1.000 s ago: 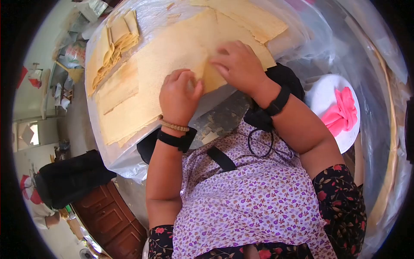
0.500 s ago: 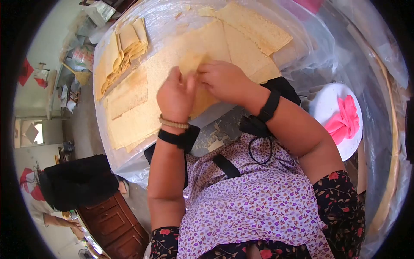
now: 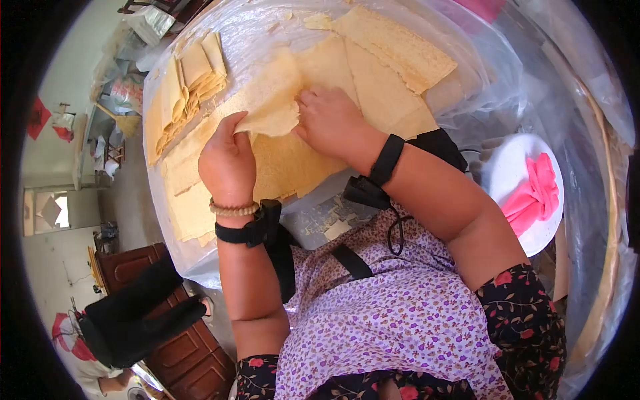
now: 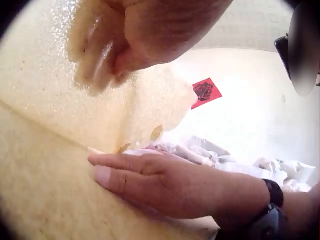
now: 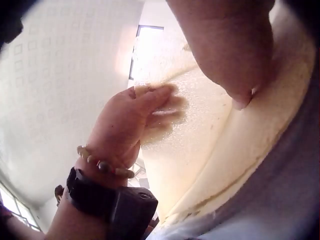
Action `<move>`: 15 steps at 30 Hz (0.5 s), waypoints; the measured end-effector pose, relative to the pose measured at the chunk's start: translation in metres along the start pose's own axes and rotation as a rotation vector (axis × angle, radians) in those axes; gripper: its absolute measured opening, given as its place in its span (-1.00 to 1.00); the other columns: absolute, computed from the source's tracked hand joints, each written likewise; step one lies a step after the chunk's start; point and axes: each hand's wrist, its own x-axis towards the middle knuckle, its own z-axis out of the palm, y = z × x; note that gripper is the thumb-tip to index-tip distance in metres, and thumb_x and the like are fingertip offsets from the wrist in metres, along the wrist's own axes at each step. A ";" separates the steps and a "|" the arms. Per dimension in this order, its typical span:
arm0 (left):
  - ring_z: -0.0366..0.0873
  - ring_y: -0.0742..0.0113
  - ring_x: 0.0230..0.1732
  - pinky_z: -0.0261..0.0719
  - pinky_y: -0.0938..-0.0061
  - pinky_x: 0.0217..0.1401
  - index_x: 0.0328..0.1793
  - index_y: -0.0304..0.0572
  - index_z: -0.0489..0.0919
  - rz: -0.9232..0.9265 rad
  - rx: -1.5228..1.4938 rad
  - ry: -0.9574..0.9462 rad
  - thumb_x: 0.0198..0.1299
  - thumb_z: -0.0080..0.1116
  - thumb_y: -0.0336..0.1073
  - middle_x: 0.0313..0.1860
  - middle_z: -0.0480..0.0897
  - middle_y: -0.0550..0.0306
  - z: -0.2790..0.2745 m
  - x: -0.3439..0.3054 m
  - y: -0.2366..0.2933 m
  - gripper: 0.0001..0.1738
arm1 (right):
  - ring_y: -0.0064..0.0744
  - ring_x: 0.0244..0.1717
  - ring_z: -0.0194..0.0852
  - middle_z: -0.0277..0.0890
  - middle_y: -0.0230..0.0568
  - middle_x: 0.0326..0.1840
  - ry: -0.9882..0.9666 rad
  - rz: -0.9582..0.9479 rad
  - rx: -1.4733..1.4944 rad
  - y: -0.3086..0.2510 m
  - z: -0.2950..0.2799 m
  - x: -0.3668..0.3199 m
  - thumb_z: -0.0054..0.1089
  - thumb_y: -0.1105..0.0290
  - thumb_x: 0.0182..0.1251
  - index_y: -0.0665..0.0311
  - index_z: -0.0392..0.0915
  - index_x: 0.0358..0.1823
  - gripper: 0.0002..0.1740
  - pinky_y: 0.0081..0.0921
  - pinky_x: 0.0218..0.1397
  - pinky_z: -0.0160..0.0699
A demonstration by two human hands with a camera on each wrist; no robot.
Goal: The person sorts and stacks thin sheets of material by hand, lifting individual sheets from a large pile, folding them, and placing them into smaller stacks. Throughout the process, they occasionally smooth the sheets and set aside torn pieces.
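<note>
Head view is showing the left hand [image 3: 227, 163] drawing away to the left. A second ago both hands were crowding together at the near edge of the stack [image 3: 293, 167], picking at one corner; now that corner is coming up. The sheet [image 3: 270, 100] is peeling off the layers beneath it as a loose, curling flap, so the separation seems to be well started, though most of the sheet is still lying flat farther back.

Left fingers [image 5: 155, 95] are pinching the sheet's free edge, thumb against fingertips, and the flap is hanging between them and the stack. In the left wrist view the sheet [image 4: 140, 100] is glowing thin and translucent below that pinch.

The right hand [image 3: 330, 120] is no longer picking. It is lying palm down just beside the raised flap, its fingers [image 4: 115, 177] straight and close together, pressing the lower layers onto the tabletop [image 3: 253, 40]. It is touching the stack, not the lifted sheet.

Farther back, more flat sheets are lying across the plastic-covered tabletop, and a folded pile [image 3: 193, 70] is sitting at the far left. Off to the right, apart from all this, a pink cloth [image 3: 533, 190] is resting on a white round surface.
</note>
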 end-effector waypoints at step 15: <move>0.58 0.46 -0.43 0.55 0.47 -0.41 0.10 -0.31 0.67 -0.777 -0.934 0.351 0.41 0.21 -0.34 -0.38 0.69 0.24 0.010 -0.089 -0.087 -0.76 | 0.03 0.23 0.54 0.62 -0.14 0.26 0.113 -0.079 0.125 0.008 0.000 0.009 0.28 0.16 0.32 0.16 0.69 0.11 -0.61 -0.15 0.25 0.59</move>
